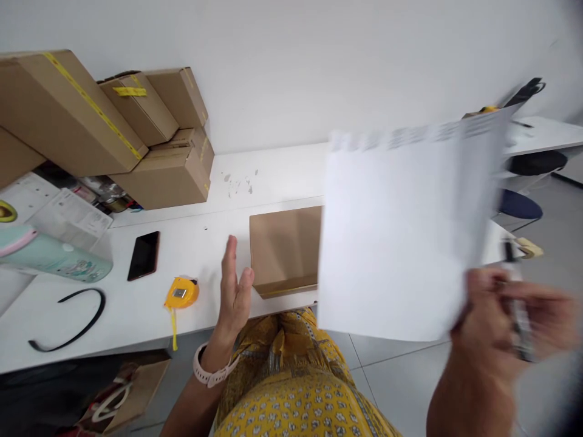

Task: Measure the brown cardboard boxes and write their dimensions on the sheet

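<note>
My right hand (505, 318) is closed on a white sheet of paper (401, 237) and a dark pen (519, 315), both blurred by motion. The sheet is raised in front of me and hides the right part of a small cardboard box (285, 249) that sits near the front edge of the white table (191, 255). My left hand (234, 291) is open, fingers stretched upward, just left of that box and touching nothing. A pale watch is on its wrist.
Left of my hand lie a yellow tape measure (181, 293), a black phone (144, 255), a black curved band (68, 321) and a mint bottle (54, 258). Stacked cardboard boxes (113, 127) fill the back left. Chairs (523, 182) stand at the right.
</note>
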The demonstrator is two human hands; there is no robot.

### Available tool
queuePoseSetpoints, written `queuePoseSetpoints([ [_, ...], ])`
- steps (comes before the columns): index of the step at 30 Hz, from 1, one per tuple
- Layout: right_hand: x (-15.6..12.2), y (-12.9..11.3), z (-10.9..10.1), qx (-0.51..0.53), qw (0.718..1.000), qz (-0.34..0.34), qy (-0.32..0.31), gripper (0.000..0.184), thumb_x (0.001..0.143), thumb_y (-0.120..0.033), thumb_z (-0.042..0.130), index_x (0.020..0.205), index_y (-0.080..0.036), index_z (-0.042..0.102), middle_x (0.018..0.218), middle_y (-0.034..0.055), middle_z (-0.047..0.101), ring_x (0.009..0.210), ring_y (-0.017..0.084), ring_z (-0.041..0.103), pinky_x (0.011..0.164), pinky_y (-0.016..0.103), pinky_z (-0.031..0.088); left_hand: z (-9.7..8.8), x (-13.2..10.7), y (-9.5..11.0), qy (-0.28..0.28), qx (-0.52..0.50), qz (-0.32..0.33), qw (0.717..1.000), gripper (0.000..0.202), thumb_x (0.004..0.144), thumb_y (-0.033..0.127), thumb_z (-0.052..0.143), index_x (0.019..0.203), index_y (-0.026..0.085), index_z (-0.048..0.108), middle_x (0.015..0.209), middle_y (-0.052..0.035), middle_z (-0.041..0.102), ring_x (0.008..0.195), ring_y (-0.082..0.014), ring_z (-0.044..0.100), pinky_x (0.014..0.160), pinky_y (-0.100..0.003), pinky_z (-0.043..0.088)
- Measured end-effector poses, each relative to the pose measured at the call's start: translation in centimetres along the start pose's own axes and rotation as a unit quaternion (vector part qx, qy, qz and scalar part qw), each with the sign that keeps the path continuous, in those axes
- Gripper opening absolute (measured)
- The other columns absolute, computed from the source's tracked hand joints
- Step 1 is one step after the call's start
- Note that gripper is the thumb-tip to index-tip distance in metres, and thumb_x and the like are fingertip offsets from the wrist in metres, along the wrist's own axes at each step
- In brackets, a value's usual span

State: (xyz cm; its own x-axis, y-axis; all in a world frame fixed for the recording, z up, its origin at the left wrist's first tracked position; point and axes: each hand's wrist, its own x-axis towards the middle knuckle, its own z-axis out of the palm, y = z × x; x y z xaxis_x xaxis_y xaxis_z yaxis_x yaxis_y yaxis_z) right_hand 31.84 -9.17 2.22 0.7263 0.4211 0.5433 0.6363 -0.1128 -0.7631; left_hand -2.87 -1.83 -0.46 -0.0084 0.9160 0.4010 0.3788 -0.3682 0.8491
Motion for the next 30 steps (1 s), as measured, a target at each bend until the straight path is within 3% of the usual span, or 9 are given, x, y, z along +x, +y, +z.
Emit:
queuePoseSetpoints([
  [4,-5.9,-1.6,2.9,0.217,0.973,0.061,-0.052,0.033,0.079,-0.039,0.076,0.074,-0.027,0.045,0.079,0.0009,0.057,0.083,0.023,0.066,0.090,0.052,0.054,-1.3,1.9,3.2,0.041,0.058,0.162,0.984,0.061,0.104,0.043,0.044,0.160,0.031,0.025,0.168,-0.0063,0.026,0.155,-0.0295,0.023,0.125,-0.054,0.025],
  [9,-8.2,-0.5,2.4,0.263,0.955,0.069,-0.116,0.030,0.078,-0.032,0.078,0.076,-0.025,0.049,0.084,0.0000,0.060,0.082,0.018,0.064,0.082,0.041,0.054,1.1,4.3,5.9,-0.213,0.170,0.307,0.912,0.069,0.100,0.049,0.055,0.158,0.023,0.028,0.166,-0.0124,0.031,0.157,-0.0287,0.019,0.126,-0.053,0.023],
  [13,-7.2,-0.2,1.3,0.193,0.968,0.018,-0.159,0.030,0.079,-0.039,0.076,0.077,-0.025,0.049,0.088,0.0024,0.062,0.084,0.021,0.065,0.075,0.038,0.053,3.9,5.7,5.0,-0.422,0.269,0.294,0.814,0.096,0.089,0.072,0.056,0.159,0.014,0.026,0.169,-0.0184,0.015,0.158,-0.0345,0.003,0.127,-0.057,0.009],
  [16,-4.8,-1.4,0.6,0.064,0.990,-0.004,-0.122,0.028,0.087,-0.050,0.063,0.083,-0.026,0.050,0.091,0.0066,0.066,0.086,0.025,0.066,0.081,0.043,0.052,4.7,6.1,4.4,-0.462,0.300,0.278,0.787,0.104,0.083,0.077,0.060,0.161,0.018,0.024,0.170,-0.0176,0.011,0.158,-0.0371,0.001,0.126,-0.059,0.004],
  [19,-1.3,-4.3,1.1,0.107,0.988,0.002,-0.107,0.044,0.095,-0.064,0.033,0.104,-0.026,0.053,0.093,0.0113,0.068,0.080,0.027,0.068,0.079,0.049,0.054,4.8,6.0,4.4,-0.463,0.309,0.277,0.784,0.107,0.081,0.077,0.063,0.162,0.020,0.022,0.170,-0.0176,0.011,0.157,-0.0395,0.001,0.124,-0.062,0.003],
  [21,0.6,-6.9,2.6,0.214,0.956,0.016,-0.202,0.058,0.095,-0.069,0.022,0.119,-0.027,0.053,0.097,0.0125,0.069,0.089,0.028,0.070,0.084,0.050,0.055,4.9,5.9,4.5,-0.462,0.314,0.273,0.783,0.108,0.079,0.076,0.066,0.162,0.020,0.023,0.170,-0.0177,0.011,0.157,-0.0411,0.001,0.123,-0.064,0.003],
  [25,1.6,-10.8,8.3,0.336,0.818,0.097,-0.457,0.065,0.094,-0.074,0.026,0.125,-0.028,0.060,0.113,0.0105,0.072,0.115,0.028,0.066,0.093,0.045,0.053,5.1,5.7,4.4,-0.448,0.314,0.275,0.790,0.109,0.077,0.077,0.066,0.161,0.022,0.024,0.170,-0.0168,0.011,0.157,-0.0414,0.001,0.123,-0.065,0.002],
  [27,1.2,-11.2,11.6,0.372,0.768,0.150,-0.499,0.061,0.091,-0.075,0.038,0.116,-0.026,0.065,0.105,0.0094,0.073,0.110,0.027,0.066,0.092,0.042,0.054,5.2,5.6,4.3,-0.445,0.309,0.278,0.794,0.109,0.077,0.078,0.065,0.161,0.021,0.025,0.170,-0.0175,0.012,0.157,-0.0408,0.002,0.123,-0.064,0.001],
  [30,1.0,-10.3,15.3,0.391,0.761,0.214,-0.471,0.050,0.084,-0.073,0.056,0.089,-0.024,0.065,0.071,0.0037,0.065,0.084,0.023,0.067,0.087,0.040,0.055,5.1,5.7,4.2,-0.443,0.303,0.280,0.796,0.108,0.079,0.079,0.063,0.161,0.020,0.025,0.170,-0.0182,0.014,0.157,-0.0403,0.002,0.123,-0.065,0.002],
])
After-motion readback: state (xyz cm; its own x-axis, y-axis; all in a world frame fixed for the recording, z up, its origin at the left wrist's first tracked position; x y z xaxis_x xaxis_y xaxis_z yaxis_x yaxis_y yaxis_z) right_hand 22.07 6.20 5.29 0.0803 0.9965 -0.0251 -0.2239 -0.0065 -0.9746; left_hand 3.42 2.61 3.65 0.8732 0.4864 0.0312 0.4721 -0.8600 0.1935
